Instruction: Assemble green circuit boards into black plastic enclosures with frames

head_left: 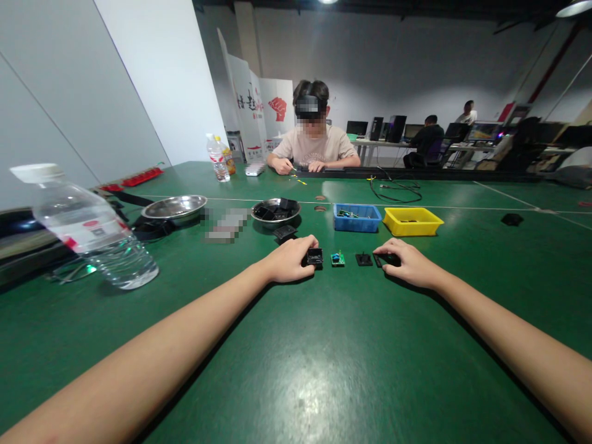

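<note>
On the green table, my left hand (291,260) has its thumb and fingers around a small open black plastic case (315,258). Just right of that case lies a small green circuit board (338,259) with a blue component on it. A flat black square plate (364,259) rests further right, with a short post sticking up. My right hand (411,264) is closed around a dark plastic piece (393,259), partly hidden by the fingers. A thin black strip (377,261) lies at its fingertips. Behind my left hand is another black case (285,233).
A metal bowl of black parts (276,213), a blue bin (357,218) and a yellow bin (413,222) stand beyond my hands. To the left are a metal dish (174,208) and a large water bottle (87,225). A person (317,142) sits opposite, near cables (398,191).
</note>
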`<state>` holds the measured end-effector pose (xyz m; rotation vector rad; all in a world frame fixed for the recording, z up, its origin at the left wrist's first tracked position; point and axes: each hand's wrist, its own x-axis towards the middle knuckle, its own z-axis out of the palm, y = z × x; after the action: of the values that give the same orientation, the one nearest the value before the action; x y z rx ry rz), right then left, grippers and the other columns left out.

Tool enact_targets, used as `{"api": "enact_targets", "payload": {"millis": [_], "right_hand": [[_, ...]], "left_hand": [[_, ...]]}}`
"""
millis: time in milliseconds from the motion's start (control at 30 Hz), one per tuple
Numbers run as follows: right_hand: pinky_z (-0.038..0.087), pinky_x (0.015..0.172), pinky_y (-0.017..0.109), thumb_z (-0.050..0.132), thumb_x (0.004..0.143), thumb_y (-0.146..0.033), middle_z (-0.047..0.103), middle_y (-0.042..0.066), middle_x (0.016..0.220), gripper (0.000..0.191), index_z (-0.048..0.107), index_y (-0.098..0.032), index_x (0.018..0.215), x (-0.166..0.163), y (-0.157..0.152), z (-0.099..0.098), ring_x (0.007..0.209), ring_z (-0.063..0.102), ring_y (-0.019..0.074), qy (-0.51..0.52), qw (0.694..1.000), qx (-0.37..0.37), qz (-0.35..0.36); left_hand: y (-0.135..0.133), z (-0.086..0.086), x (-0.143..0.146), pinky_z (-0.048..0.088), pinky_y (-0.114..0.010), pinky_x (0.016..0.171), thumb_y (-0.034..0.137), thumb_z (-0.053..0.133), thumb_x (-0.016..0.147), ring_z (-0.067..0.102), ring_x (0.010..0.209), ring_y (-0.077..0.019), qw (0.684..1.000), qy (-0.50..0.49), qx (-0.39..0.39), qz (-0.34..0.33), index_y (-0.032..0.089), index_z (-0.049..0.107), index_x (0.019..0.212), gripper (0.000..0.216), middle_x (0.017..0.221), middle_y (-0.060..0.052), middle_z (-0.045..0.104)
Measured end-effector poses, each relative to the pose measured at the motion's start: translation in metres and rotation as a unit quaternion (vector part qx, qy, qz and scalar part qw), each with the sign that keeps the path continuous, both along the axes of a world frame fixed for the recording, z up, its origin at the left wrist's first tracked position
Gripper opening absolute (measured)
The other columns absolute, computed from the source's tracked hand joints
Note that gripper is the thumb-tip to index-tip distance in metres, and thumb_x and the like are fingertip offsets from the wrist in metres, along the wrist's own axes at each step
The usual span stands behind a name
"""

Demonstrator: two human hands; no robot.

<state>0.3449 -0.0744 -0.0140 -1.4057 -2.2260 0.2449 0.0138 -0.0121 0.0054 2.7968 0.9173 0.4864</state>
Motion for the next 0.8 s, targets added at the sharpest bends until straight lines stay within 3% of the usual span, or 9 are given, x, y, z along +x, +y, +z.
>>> {"api": "enact_targets", "payload": {"millis": [800], "right_hand": [[0.052,0.087,0.038,0.061,0.071,-0.022,0.068,0.007,0.103,0.040,0.062,-0.020,0.111,-0.0041,-0.0023,0.0027,0.093,0.065,0.0230,0.054,0.998,-0.010,-0.014]], "left_hand": [[-0.0001,0.0014,0.0006,0.046,-0.033,0.074,0.027,0.054,0.073,0.061,0.079,-0.0220,1.000,0.000,0.001,-0.004,0.021,0.047,0.098,0.027,0.088,-0.004,0.062]]}}
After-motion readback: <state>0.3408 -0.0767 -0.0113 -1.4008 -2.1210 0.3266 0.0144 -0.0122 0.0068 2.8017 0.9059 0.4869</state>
